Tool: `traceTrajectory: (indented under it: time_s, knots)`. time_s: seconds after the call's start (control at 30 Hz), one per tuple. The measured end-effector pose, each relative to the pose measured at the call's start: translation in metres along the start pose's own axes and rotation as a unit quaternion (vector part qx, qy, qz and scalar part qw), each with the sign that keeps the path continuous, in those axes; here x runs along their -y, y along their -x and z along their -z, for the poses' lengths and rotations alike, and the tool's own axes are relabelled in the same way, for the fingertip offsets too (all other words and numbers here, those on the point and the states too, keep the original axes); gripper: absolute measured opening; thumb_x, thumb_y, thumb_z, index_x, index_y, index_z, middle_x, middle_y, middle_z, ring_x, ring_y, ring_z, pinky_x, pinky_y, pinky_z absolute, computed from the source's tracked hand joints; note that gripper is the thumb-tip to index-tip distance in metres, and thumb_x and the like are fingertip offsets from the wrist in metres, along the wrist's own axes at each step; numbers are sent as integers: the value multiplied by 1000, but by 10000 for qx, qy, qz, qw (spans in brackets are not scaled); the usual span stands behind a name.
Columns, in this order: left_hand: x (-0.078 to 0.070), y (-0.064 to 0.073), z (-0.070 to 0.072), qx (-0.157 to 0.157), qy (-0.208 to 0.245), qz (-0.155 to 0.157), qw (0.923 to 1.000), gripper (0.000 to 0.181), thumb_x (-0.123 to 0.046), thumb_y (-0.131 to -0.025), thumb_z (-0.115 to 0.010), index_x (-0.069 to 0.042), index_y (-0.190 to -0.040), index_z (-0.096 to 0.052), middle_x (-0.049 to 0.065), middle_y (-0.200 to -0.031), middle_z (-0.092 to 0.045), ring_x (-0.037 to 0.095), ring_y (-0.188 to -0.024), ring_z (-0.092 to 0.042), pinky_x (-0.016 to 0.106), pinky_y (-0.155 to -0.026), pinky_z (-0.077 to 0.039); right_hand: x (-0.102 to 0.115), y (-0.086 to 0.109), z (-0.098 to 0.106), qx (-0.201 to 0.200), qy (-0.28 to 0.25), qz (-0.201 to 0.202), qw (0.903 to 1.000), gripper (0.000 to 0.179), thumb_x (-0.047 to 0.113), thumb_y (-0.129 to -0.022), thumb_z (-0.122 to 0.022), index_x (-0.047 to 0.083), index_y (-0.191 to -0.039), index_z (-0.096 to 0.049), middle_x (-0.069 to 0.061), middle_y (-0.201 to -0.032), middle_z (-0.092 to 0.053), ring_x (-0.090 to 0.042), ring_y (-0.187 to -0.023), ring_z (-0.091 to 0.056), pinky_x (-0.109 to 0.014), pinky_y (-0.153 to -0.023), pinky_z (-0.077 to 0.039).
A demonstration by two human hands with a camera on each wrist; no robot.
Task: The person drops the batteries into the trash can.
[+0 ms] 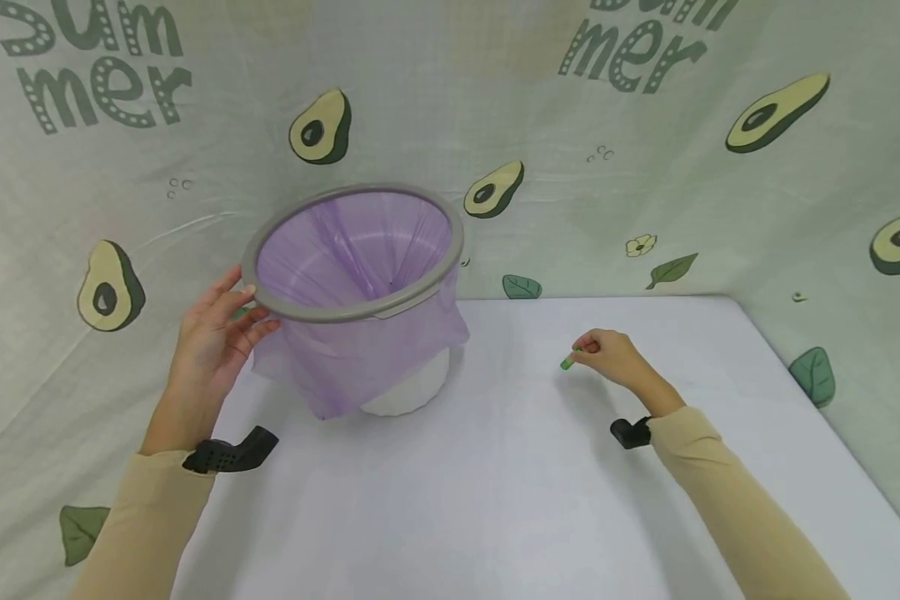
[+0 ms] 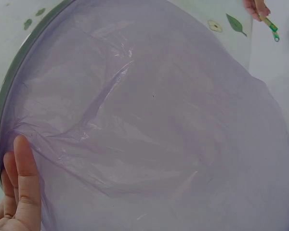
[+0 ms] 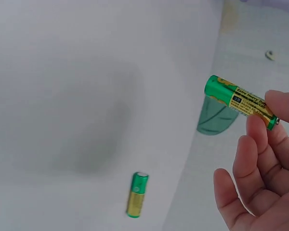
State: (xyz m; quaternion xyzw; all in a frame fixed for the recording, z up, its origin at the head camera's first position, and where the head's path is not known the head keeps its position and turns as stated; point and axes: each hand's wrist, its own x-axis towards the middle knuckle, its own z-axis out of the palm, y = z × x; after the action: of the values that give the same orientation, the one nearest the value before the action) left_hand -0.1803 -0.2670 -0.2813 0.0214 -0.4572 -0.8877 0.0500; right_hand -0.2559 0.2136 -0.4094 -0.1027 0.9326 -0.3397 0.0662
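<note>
A trash bin (image 1: 412, 385), white at its base, has a grey rim (image 1: 249, 265) and a purple plastic liner (image 1: 375, 358) folded over the outside. My left hand (image 1: 213, 333) holds the rim at its left side, a fingertip on the edge and other fingers below it against the liner. Out to the right, above the table, my right hand (image 1: 607, 354) pinches a green and yellow battery (image 3: 238, 98) by its terminal end between thumb and fingertips. A second battery (image 3: 137, 195) of the same look lies on the table in the right wrist view.
The white table (image 1: 495, 500) reaches back to a hanging cloth (image 1: 420, 100) printed with avocados and leaves. The bin stands at the table's back left. Black wrist cameras (image 1: 232, 452) sit on both forearms.
</note>
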Motion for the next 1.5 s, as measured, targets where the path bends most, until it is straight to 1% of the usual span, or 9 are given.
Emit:
traceTrajectory:
  time_s: [0.27, 0.37, 0.57, 0.8, 0.93, 1.13, 1.3, 1.4, 1.5]
  knots:
    - [0, 1, -2, 13, -44, 6, 10000, 60, 0, -89, -58, -10, -143, -34, 7, -109, -49, 20, -70, -61, 31, -64, -58, 50, 6, 28, -17, 86, 433, 9990, 22, 17, -89, -61, -2, -100, -63, -10, -86, -61, -20, -79, -53, -26, -66, -44]
    - [0, 0, -2, 27, -58, -1, 10000, 60, 0, -89, -58, -9, -142, -34, 6, -112, -47, 20, -70, -61, 31, -64, -58, 70, 8, 38, -93, 124, 628, 9979, 22, 17, -89, -61, 0, -102, -63, -10, -87, -61, -20, -81, -54, -27, -69, -45]
    - [1, 0, -2, 28, -116, -9, 9999, 60, 0, -89, -58, -10, -142, -33, 6, -117, -41, 19, -70, -61, 30, -64, -58, 114, 13, 59, -204, 192, 1144, 9930, 22, 17, -90, -61, 2, -105, -64, -10, -90, -63, -21, -82, -55, -28, -71, -47]
    - [0, 0, -3, -8, -104, -7, 9999, 62, 1, -89, -58, -10, -143, -30, 6, -114, -43, 19, -69, -61, 30, -63, -58, 169, 15, 81, -420, 105, 1555, 9869, 20, 19, -89, -62, 5, -103, -66, -9, -89, -64, -18, -82, -57, -25, -70, -46]
    - [0, -1, -3, 5, -113, -2, 9999, 62, 0, -89, -59, -10, -143, -31, 6, -114, -43, 19, -69, -61, 30, -63, -58, 196, 12, 87, -552, 176, 1821, 9816, 17, 17, -88, -62, 7, -101, -67, -7, -88, -66, -16, -81, -58, -24, -71, -46]
    - [0, 0, -2, 3, -140, -15, 9999, 60, 0, -88, -59, -10, -142, -34, 6, -116, -41, 19, -69, -61, 30, -63, -58, 232, 9, 87, -524, 357, 2147, 9746, 17, 17, -88, -61, 7, -101, -67, -6, -88, -65, -15, -80, -56, -26, -71, -44]
    - [0, 1, -2, 37, -122, -4, 9999, 62, 0, -89, -58, -10, -144, -30, 6, -116, -40, 19, -69, -61, 30, -63, -58, 257, 7, 84, -450, 362, 2327, 9708, 15, 12, -86, -62, 6, -98, -68, -5, -75, -63, -16, -70, -52, -25, -64, -41]
    - [0, 2, -1, 74, -62, 10, 10000, 63, 1, -89, -57, -10, -145, -29, 6, -113, -44, 19, -68, -61, 30, -63, -58, 268, 5, 82, -406, 366, 2254, 9727, 16, 10, -85, -60, 5, -98, -68, -4, -70, -63, -16, -66, -50, -25, -62, -40]
    - [-1, 3, -1, 76, -3, 22, 10000, 62, 2, -89, -57, -9, -143, -31, 7, -107, -49, 19, -67, -61, 30, -63, -58, 278, 2, 80, -290, 332, 2018, 9784, 18, 11, -84, -58, 6, -99, -67, -6, -72, -65, -16, -67, -54, -25, -65, -42]
